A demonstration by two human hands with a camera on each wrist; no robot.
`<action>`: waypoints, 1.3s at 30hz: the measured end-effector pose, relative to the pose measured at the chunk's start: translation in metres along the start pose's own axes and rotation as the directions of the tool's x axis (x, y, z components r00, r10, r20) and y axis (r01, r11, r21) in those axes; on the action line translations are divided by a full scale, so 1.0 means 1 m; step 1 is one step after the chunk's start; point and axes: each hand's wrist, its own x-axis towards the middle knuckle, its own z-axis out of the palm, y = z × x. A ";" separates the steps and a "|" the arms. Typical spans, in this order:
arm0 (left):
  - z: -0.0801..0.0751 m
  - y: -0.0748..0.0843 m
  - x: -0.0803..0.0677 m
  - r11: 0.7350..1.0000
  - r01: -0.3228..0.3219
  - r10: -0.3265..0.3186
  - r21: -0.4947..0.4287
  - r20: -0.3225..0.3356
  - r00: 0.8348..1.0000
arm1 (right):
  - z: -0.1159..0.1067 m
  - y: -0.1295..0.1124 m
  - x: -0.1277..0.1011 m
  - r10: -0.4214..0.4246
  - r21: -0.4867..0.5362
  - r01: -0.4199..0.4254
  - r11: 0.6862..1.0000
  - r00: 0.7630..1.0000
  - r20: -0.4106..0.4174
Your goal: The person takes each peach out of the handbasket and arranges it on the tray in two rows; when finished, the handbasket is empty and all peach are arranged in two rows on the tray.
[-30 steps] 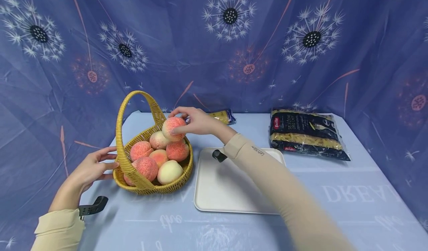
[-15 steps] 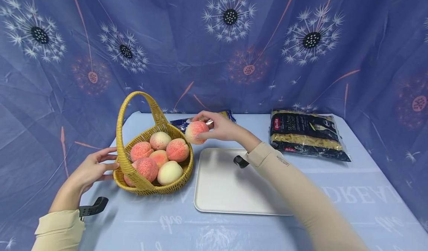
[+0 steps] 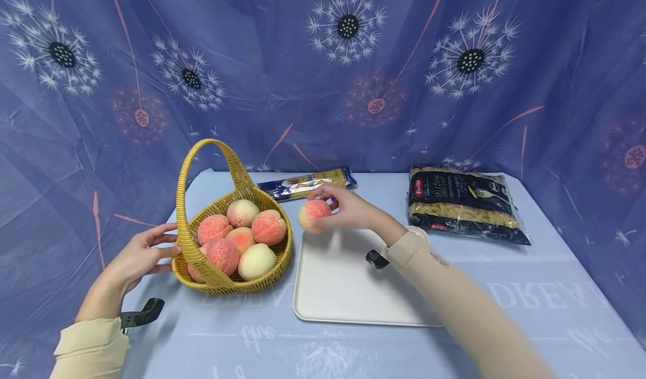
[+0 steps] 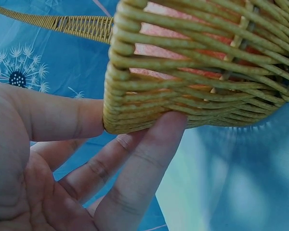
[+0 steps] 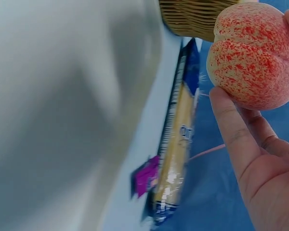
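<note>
A red and cream peach [image 3: 310,216] is in my right hand [image 3: 348,208], pinched between thumb and fingers above the far left corner of the white tray [image 3: 353,315]. The right wrist view shows the speckled peach [image 5: 253,55] close up against the fingers. To the left stands a yellow wicker basket [image 3: 272,281] with a tall arched handle, holding several more peaches [image 3: 268,227]. My left hand [image 3: 138,258] grips the basket's left rim. In the left wrist view, thumb and a finger [image 4: 144,163] touch the woven wall [image 4: 183,72].
Behind the tray lies a slim blue and yellow pasta packet [image 3: 308,184]. A larger dark Barilla pasta bag [image 3: 461,202] lies at the back right. Near the slim packet is a small purple item [image 5: 147,176]. A blue dandelion-print cloth [image 3: 282,76] hangs behind the table.
My right hand has carried the peach out of the basket, rightward and slightly down to the tray's far left corner. The slim packet has come into fuller view. My left hand has stayed put.
</note>
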 end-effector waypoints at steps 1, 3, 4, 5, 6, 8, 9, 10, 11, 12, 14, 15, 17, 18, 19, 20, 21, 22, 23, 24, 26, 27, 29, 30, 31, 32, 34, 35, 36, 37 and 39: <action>0.000 0.000 0.000 1.000 -0.001 0.001 -0.002 0.000 1.000 | 0.001 0.002 -0.002 0.003 0.004 -0.003 1.000 1.000 0.001; 0.000 -0.001 -0.001 1.000 -0.004 0.004 -0.005 0.001 1.000 | 0.004 0.007 -0.005 0.014 0.003 -0.014 1.000 1.000 0.000; 0.000 -0.001 -0.001 1.000 -0.005 0.005 -0.008 0.002 1.000 | 0.006 0.009 -0.006 0.020 0.001 -0.020 1.000 1.000 -0.001; 0.000 -0.001 -0.001 1.000 -0.006 0.006 -0.010 0.003 1.000 | 0.007 0.011 -0.007 0.027 0.003 -0.027 1.000 1.000 -0.003; 0.000 -0.002 -0.001 1.000 -0.007 0.007 -0.011 0.002 1.000 | 0.009 0.013 -0.008 0.031 0.001 -0.031 1.000 1.000 -0.004; 0.000 -0.002 -0.001 1.000 -0.009 0.009 -0.013 0.003 1.000 | 0.011 0.017 -0.009 0.036 0.000 -0.036 0.999 0.999 -0.007; 0.000 -0.002 -0.001 1.000 -0.010 0.010 -0.013 0.003 1.000 | 0.013 0.019 -0.010 0.038 0.000 -0.038 0.999 0.999 -0.009; 0.000 -0.002 -0.001 1.000 -0.011 0.011 -0.012 0.003 1.000 | 0.014 0.021 -0.010 0.038 0.000 -0.038 0.999 0.999 -0.010; 0.000 -0.002 -0.001 1.000 -0.012 0.012 -0.012 0.004 1.000 | 0.015 0.023 -0.010 0.038 0.000 -0.038 0.999 0.999 -0.011; 0.000 -0.002 0.000 1.000 -0.012 0.012 -0.012 0.004 1.000 | 0.016 0.025 -0.011 0.037 0.000 -0.037 0.999 0.999 -0.010; 0.000 -0.003 0.000 1.000 -0.012 0.012 -0.013 0.005 1.000 | 0.018 0.029 -0.010 0.033 0.004 -0.032 0.999 0.999 -0.014; 0.000 -0.003 0.000 1.000 -0.012 0.012 -0.014 0.006 1.000 | 0.018 0.031 -0.010 0.032 0.006 -0.031 0.999 0.999 -0.016; 0.000 -0.004 0.000 1.000 -0.012 0.012 -0.018 0.008 1.000 | 0.020 0.034 -0.010 0.029 0.013 -0.029 0.999 0.999 -0.018; -0.001 -0.004 0.000 1.000 -0.012 0.012 -0.019 0.009 1.000 | 0.021 0.035 -0.010 0.030 0.017 -0.030 0.999 0.999 -0.018; -0.001 -0.004 0.000 1.000 -0.011 0.011 -0.020 0.009 1.000 | 0.021 0.036 -0.010 0.033 0.022 -0.033 0.999 0.999 -0.020; -0.001 -0.005 0.000 1.000 -0.010 0.011 -0.019 0.009 1.000 | 0.022 0.036 -0.011 0.038 0.027 -0.038 0.999 0.999 -0.020; -0.001 -0.005 0.000 1.000 -0.011 0.011 -0.020 0.010 1.000 | 0.023 0.037 -0.011 0.042 0.031 -0.041 0.999 0.999 -0.019; -0.001 -0.005 0.000 1.000 -0.010 0.010 -0.019 0.009 1.000 | 0.023 0.037 -0.011 0.044 0.036 -0.044 0.998 0.999 -0.019; 0.000 -0.005 0.000 1.000 -0.010 0.010 -0.018 0.007 1.000 | 0.024 0.038 -0.011 0.047 0.041 -0.047 0.998 0.999 -0.019; 0.000 -0.006 0.001 1.000 -0.010 0.010 -0.017 0.006 1.000 | 0.024 0.038 -0.012 0.050 0.043 -0.049 0.998 0.999 -0.020; 0.000 -0.006 0.001 1.000 -0.013 0.013 -0.016 0.005 1.000 | 0.025 0.040 -0.013 0.052 0.044 -0.051 0.998 0.998 -0.022; 0.000 -0.006 0.002 1.000 -0.014 0.014 -0.016 0.005 1.000 | 0.026 0.041 -0.013 0.053 0.045 -0.052 0.998 0.998 -0.022; 0.000 -0.006 0.002 1.000 -0.010 0.010 -0.017 0.003 1.000 | 0.027 0.043 -0.013 0.052 0.046 -0.051 0.998 0.998 -0.020; 0.000 -0.006 0.002 1.000 -0.010 0.010 -0.017 0.004 1.000 | 0.028 0.045 -0.013 0.053 0.047 -0.052 0.998 0.998 -0.019; 0.000 -0.006 0.002 1.000 -0.010 0.011 -0.016 0.005 1.000 | 0.028 0.045 -0.013 0.052 0.050 -0.051 0.997 0.998 -0.019; 0.000 -0.006 0.002 1.000 -0.009 0.009 -0.016 0.004 1.000 | 0.029 0.046 -0.013 0.052 0.053 -0.051 0.997 0.998 -0.018; 0.001 -0.005 0.002 1.000 -0.006 0.006 -0.016 0.003 1.000 | 0.030 0.047 -0.013 0.046 0.065 -0.045 0.997 0.999 -0.017; 0.001 -0.005 0.002 1.000 -0.008 0.008 -0.016 0.005 1.000 | 0.030 0.048 -0.013 0.042 0.071 -0.041 0.997 0.999 -0.018; 0.001 -0.005 0.001 1.000 -0.006 0.006 -0.017 0.006 1.000 | 0.031 0.047 -0.013 0.038 0.075 -0.037 0.997 0.999 -0.019; 0.001 -0.005 0.001 1.000 -0.004 0.004 -0.018 0.006 1.000 | 0.031 0.047 -0.013 0.034 0.078 -0.032 0.996 0.999 -0.019; 0.000 -0.004 0.001 1.000 0.000 0.001 -0.020 0.006 1.000 | 0.032 0.048 -0.012 0.025 0.081 -0.024 0.996 1.000 -0.018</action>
